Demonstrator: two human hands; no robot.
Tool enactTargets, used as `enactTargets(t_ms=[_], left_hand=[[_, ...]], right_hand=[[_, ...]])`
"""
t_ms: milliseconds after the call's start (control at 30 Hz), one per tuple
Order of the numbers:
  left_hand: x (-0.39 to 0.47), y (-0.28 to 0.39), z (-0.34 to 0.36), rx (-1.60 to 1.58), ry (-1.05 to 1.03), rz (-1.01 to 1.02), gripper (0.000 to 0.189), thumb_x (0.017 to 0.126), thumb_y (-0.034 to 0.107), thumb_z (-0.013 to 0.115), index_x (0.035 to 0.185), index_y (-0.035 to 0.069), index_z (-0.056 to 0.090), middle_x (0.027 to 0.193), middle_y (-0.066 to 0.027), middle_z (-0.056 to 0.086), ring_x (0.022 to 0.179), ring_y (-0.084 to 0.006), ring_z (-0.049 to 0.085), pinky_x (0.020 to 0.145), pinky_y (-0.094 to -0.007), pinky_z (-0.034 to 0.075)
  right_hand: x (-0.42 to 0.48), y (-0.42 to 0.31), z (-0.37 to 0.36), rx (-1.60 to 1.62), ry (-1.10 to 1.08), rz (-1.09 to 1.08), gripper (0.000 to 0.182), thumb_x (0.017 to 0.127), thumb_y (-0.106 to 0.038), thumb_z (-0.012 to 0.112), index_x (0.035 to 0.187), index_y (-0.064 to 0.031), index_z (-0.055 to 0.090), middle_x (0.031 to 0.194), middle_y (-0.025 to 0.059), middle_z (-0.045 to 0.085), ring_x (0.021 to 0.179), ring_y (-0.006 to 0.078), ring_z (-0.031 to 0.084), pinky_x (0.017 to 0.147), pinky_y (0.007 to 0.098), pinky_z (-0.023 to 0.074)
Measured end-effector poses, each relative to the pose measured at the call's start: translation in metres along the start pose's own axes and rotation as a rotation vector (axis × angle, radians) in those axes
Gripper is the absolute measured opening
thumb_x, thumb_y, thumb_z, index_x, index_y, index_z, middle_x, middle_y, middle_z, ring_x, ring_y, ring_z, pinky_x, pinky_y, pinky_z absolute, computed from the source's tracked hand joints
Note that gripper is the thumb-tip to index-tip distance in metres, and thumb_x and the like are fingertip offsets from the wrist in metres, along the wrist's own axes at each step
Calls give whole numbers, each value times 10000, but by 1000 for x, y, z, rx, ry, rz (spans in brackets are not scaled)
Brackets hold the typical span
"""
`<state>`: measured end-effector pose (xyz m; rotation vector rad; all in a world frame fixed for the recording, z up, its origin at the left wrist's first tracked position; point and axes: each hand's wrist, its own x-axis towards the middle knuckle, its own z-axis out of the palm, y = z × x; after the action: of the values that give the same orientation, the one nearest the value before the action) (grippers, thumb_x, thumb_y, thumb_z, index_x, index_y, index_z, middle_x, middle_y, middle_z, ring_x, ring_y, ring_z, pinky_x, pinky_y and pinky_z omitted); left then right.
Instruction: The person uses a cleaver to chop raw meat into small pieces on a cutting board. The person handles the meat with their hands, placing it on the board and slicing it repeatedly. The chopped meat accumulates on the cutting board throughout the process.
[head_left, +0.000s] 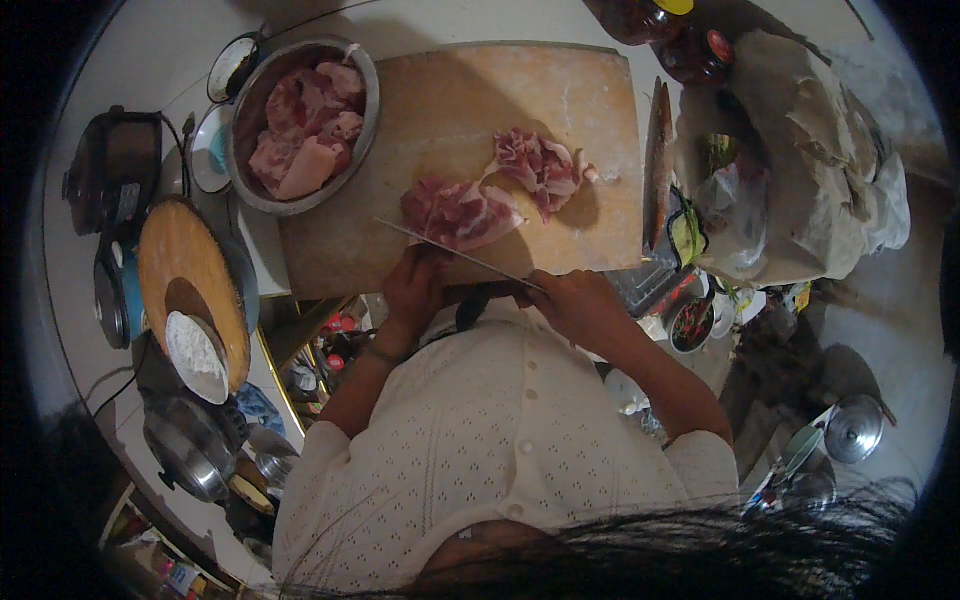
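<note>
My right hand (577, 304) grips the handle of a kitchen knife (461, 256). Its thin blade points to the far left, lying across the near side of a raw meat piece (457, 210). Beneath the blade's left part, the curled fingers of my left hand (412, 289) hold the near edge of that meat; the fingertips are partly hidden. Farther right on the wooden cutting board (330, 251) lies a second raw meat piece (538, 169), spread and cut into, touching or almost touching the first. A metal bowl (370, 142) of large raw meat chunks stands over the board's left corner.
At left, a bowl of white powder (196, 356) sits on a round wooden board (176, 255), near a metal pot (187, 446). A rolling pin (659, 165) lies along the board's right side. Beyond it are plastic bags (810, 165) and dark jars (690, 52).
</note>
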<state>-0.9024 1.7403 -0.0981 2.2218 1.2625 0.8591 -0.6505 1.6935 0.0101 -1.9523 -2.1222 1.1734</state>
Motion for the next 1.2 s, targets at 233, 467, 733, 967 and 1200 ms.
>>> enactTargets(t_ms=[233,467,733,967,1200], left_hand=[[0,-1,-7,-167,-95,-190,138,845,103,606,982,111,616,1019,-104,622,860,-280,658,697,-352,546],[-27,-28,11,-1521,-396,-1273,266,908,278,594,1126,132,549,974,-22,607,879,-200,643,814,-368,547],[-8,-8,13,-1520,-517,-1333,201,898,343,603,982,169,547,780,31,526,725,-108,553,678,-264,477],[-20,-24,19,-920,-840,-913,238,899,304,591,1014,100,547,909,-79,572,851,-193,553,740,-332,456],[-40,-18,32,-242,-479,-95,311,891,233,575,1133,38,563,1106,-201,548,1058,-375,496,953,-456,381]], right_hand=[[-5,6,3,117,-6,57,187,924,-285,541,998,-159,659,728,135,663,652,342,650,628,451,526],[-21,15,25,-6,46,33,169,918,-252,551,1026,-144,625,687,154,634,646,363,635,612,492,498],[-27,24,23,42,102,43,204,927,-273,555,1066,-127,584,688,165,631,645,363,634,578,498,480],[-30,21,19,-50,135,-53,181,870,-211,588,1032,-129,590,682,127,631,621,331,641,551,463,488],[-29,17,19,-213,86,-93,165,810,-136,579,974,-123,574,711,102,640,655,303,657,516,443,497]])
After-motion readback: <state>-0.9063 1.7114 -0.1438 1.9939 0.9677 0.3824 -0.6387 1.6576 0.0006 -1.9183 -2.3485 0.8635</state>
